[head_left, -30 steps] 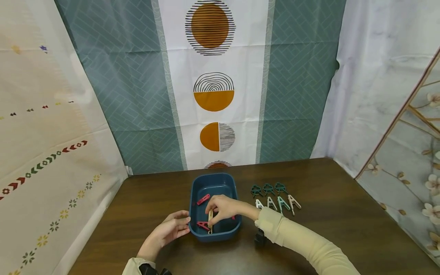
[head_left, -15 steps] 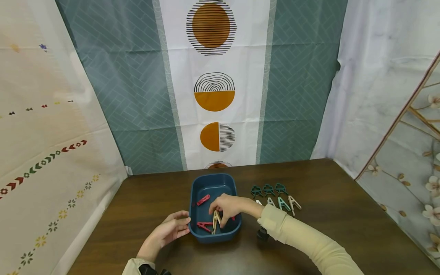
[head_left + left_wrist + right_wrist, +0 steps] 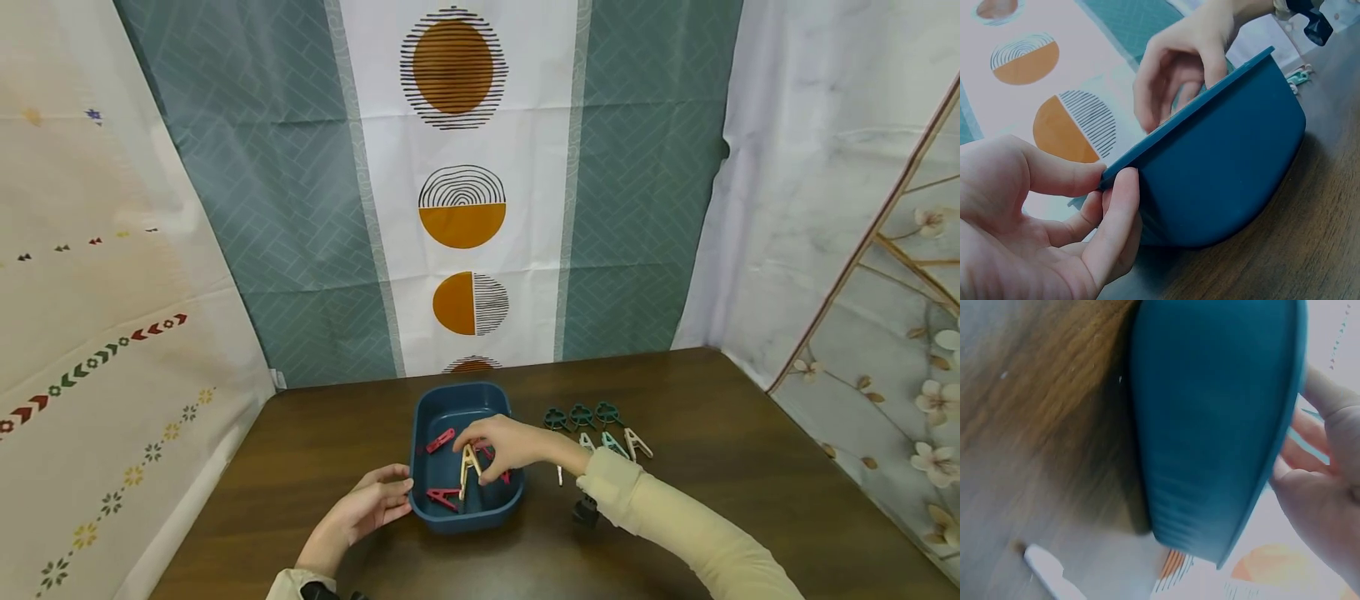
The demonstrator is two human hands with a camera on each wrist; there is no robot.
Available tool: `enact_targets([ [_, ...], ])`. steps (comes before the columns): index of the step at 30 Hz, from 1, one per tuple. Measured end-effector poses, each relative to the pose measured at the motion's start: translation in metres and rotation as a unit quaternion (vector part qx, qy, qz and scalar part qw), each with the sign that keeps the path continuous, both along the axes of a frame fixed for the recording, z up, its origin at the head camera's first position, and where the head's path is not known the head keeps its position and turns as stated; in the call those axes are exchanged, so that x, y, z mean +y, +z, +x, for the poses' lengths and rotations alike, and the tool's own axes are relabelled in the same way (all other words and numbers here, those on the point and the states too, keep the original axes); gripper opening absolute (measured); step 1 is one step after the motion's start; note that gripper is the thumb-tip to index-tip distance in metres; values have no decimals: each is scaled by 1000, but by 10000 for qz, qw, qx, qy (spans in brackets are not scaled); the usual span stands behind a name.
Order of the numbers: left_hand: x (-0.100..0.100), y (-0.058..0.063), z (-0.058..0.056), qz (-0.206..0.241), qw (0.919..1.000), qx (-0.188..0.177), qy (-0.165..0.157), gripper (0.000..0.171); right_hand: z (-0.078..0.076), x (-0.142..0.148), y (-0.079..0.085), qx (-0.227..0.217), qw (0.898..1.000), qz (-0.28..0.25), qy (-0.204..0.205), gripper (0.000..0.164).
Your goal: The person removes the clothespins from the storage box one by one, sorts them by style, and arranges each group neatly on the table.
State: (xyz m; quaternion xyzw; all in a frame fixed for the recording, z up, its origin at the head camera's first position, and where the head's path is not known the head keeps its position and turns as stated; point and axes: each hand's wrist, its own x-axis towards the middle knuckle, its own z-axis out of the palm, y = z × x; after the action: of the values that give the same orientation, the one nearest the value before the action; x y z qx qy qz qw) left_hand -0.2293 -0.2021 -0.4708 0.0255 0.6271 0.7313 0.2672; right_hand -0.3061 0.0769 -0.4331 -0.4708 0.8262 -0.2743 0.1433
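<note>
A beige clothespin is pinched by the right hand above the blue tub, near its front rim. That rim's left corner is gripped by the left hand. Bare table lies rightward.

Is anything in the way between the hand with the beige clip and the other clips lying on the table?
Only the blue tub's right wall. The right hand pinches the beige clip above the tub's inside; the row of clips on the table lies past that wall, so the clip must go over it.
</note>
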Motion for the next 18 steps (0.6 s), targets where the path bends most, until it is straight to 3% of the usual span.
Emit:
enact_targets([
  [7, 0, -1, 1, -9, 10000, 10, 9, 29, -2, 33, 4, -616, 9933, -981, 8, 54],
  [13, -1, 0, 1, -3, 10000, 21, -1, 28, -1, 63, 7, -963, 9874, -1203, -369, 53],
  [18, -1, 1, 0, 14, 10000, 16, -27, 24, -2, 84, 9, -828, 9872, -1226, -588, 53],
])
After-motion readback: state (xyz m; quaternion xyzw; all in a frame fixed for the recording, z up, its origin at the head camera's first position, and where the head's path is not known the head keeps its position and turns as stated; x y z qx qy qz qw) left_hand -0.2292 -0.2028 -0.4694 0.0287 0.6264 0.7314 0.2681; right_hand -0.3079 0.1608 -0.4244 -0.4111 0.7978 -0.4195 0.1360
